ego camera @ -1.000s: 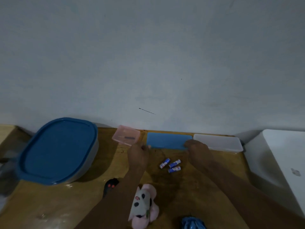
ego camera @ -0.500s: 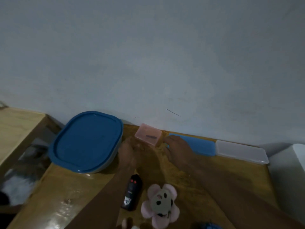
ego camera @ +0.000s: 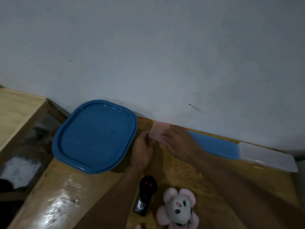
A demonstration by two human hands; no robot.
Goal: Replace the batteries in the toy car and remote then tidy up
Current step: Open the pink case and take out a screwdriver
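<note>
A small pink translucent box [ego camera: 158, 132] stands by the wall at the back of the wooden table [ego camera: 79, 187]. My left hand [ego camera: 142, 150] grips its left side. My right hand [ego camera: 179, 143] lies over its right part, fingers spread on the lid. A dark thin item shows through the lid. The black remote [ego camera: 146, 195] with two red buttons lies nearer me between my forearms. The batteries and the toy car are not in sight.
A large blue-lidded container [ego camera: 94, 136] stands left of the pink box. A flat blue lid [ego camera: 216, 146] and a clear shallow box [ego camera: 267, 157] line the wall on the right. A pink plush flower toy [ego camera: 179, 207] lies beside the remote. The table's left edge drops to a gap.
Both hands moved left from the flat blue lid to the pink box and took hold of it. The view swung left, so the three batteries left the frame.
</note>
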